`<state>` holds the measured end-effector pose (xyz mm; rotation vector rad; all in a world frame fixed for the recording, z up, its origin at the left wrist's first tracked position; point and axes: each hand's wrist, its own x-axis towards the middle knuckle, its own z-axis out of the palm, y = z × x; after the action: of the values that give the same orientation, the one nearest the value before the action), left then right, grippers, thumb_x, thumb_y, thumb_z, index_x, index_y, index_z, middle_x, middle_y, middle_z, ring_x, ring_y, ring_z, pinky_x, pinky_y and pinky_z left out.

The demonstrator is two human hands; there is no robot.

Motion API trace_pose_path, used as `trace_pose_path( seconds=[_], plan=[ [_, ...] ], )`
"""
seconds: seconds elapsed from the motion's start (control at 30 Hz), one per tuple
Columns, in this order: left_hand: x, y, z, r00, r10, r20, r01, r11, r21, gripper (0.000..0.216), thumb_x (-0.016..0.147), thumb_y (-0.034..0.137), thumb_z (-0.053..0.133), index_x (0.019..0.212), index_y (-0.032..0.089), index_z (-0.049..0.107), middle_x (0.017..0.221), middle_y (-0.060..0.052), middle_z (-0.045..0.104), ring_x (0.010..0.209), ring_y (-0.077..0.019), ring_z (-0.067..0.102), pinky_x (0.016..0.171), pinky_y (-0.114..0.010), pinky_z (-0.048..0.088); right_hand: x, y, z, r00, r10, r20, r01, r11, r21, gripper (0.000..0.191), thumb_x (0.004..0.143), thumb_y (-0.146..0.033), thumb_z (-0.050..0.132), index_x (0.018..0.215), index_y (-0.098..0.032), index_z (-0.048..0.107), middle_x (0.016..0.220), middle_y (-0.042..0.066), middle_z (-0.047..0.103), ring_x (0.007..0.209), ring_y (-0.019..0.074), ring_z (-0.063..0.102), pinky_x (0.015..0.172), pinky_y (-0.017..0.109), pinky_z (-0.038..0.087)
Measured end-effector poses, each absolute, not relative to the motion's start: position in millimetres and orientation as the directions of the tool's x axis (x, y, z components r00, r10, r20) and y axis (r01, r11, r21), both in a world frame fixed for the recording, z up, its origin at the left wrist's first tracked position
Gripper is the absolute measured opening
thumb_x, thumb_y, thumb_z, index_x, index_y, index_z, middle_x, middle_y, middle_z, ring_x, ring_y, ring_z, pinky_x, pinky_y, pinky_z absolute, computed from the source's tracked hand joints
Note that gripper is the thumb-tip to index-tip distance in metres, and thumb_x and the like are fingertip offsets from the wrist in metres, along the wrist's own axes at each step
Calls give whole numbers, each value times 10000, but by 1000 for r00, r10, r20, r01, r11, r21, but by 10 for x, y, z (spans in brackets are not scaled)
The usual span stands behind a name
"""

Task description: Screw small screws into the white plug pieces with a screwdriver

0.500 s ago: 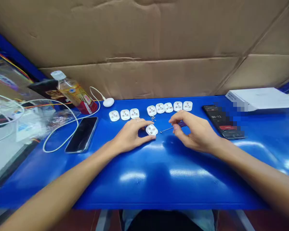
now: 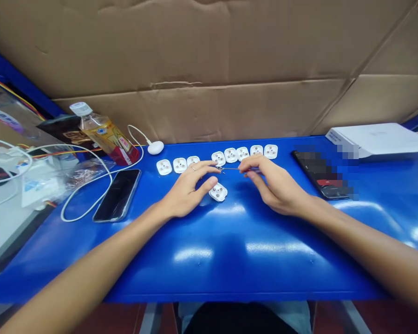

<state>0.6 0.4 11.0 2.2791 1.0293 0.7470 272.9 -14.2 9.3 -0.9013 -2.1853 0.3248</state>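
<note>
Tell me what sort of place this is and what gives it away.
Probably a workbench for handling small parts: matching white pieces lie lined up on the blue tabletop, the right hand holds a thin tool, and cardboard screens the back.

The single view looks out from the wearer's head, above the near edge of the blue surface, facing forward and steeply down. It sits close and takes in a wide sweep: the left forearm enters from 8 o'clock, the right forearm from 4, cardboard spans 12, and the wearer's lap shows at 6.
</note>
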Motion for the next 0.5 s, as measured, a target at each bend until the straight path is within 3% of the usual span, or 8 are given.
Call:
trace_pose_path(
  seconds=[0.13, 0.5],
  plan=[
    [4, 20, 100, 597, 776, 205, 506, -562, 654, 473, 1136, 441, 372, 1394, 213, 697, 1593, -85, 581, 1510, -295, 475, 1306, -525, 292, 2716, -149, 76, -491, 705, 511, 479, 709, -518, 192, 1074, -140, 439, 1204, -227, 550, 1171, 97, 672, 1050, 215, 659, 941, 393, 558],
    [59, 66, 34, 578, 797, 174, 501, -515, 696, 637, 1142, 560, 220, 1441, 231, 676, 1547, -68, 623, 1451, -286, 515, 1293, -510, 321, 2725, -143, 84, -457, 719, 524, 477, 695, -537, 192, 1060, -146, 453, 1184, -232, 571, 1142, 89, 678, 1027, 227, 664, 918, 396, 552]
  ],
)
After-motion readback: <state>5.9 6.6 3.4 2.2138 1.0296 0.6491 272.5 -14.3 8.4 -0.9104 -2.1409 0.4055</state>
